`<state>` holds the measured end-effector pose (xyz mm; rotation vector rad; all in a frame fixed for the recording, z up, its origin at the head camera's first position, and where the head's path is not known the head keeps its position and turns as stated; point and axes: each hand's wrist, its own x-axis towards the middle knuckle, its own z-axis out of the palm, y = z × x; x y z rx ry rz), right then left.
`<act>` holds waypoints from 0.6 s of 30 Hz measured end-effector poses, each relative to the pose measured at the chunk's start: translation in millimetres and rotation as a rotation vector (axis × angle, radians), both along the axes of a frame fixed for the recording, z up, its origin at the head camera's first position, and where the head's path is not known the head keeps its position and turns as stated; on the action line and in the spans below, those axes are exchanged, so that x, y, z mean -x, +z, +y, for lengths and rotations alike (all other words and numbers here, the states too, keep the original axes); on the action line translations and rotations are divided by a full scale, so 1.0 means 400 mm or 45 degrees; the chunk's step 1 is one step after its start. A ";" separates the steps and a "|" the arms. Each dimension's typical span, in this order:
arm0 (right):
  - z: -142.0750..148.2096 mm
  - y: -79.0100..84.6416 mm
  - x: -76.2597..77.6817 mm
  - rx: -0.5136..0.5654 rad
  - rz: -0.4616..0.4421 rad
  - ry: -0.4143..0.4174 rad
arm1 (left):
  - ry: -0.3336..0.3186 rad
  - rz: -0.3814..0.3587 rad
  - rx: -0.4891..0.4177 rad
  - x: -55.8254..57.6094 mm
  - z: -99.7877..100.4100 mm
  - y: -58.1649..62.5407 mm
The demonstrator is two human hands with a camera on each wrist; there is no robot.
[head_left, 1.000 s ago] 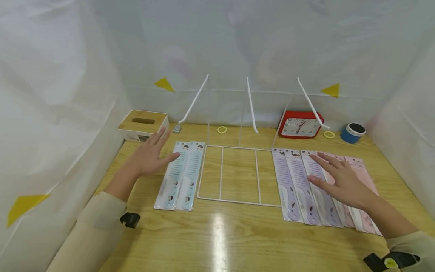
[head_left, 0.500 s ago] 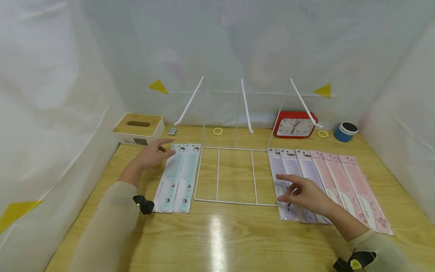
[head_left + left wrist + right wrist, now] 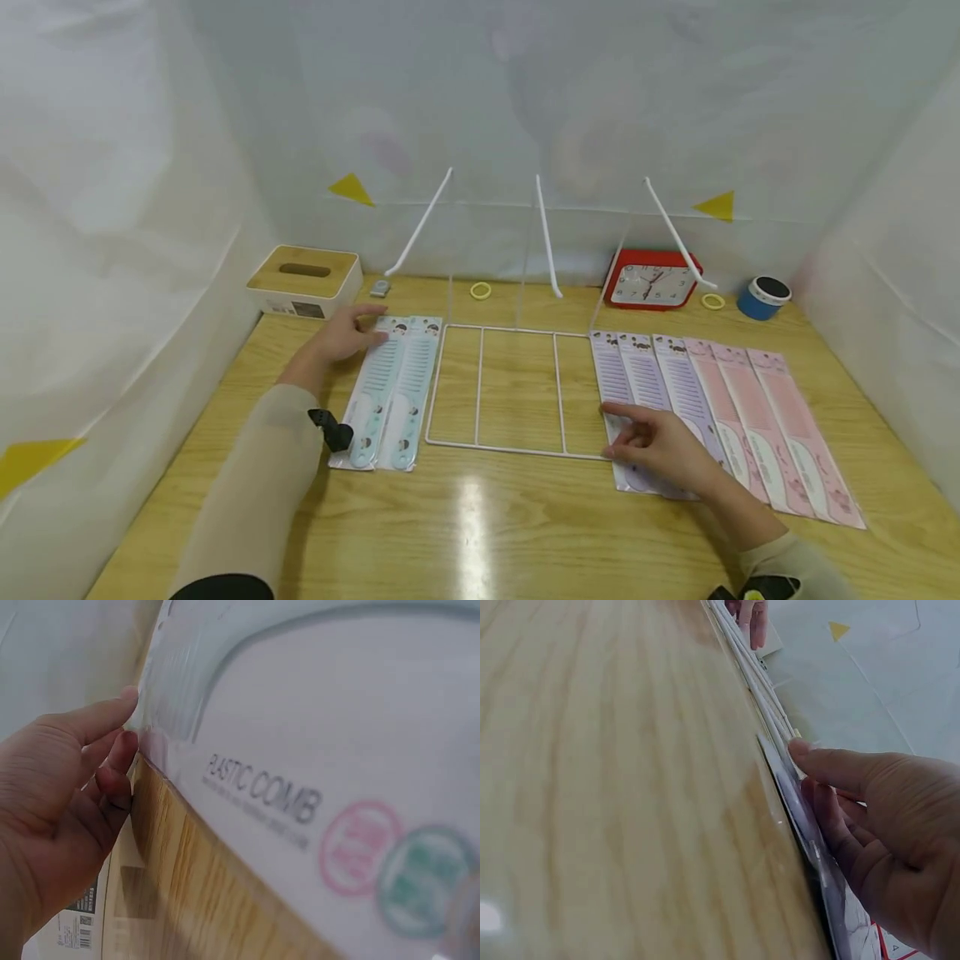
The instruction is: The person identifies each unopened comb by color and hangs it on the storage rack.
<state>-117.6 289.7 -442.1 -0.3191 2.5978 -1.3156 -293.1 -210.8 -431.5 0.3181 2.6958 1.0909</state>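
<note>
1. The left hand, thumb and forefinger apart, holds nothing beside two blue comb packets flat on the table.
2. The right hand, thumb and forefinger apart, holds nothing and hides part of the purple packets; pink packets adjoin.
3. Between stands a wire rack; one raised hook crosses the red clock.
4. Behind: tissue box, yellow rings, blue cylinder.

Pale sheeting walls — 3 yellow patches; wood-grain table — bright glare.
</note>
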 end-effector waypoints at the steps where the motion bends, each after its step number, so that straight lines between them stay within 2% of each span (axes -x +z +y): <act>1: 0.001 -0.003 -0.001 0.003 0.006 -0.005 | 0.010 0.002 0.009 0.005 -0.001 -0.003; 10: 0.002 -0.006 -0.005 0.013 -0.001 -0.011 | 0.025 0.032 -0.018 0.021 -0.005 -0.013; 16: -0.002 -0.005 -0.002 0.002 -0.024 -0.001 | 0.128 0.021 -0.060 0.017 -0.005 0.007; 18: -0.001 -0.004 -0.003 -0.008 -0.028 -0.007 | 0.178 -0.024 -0.099 0.014 -0.008 0.022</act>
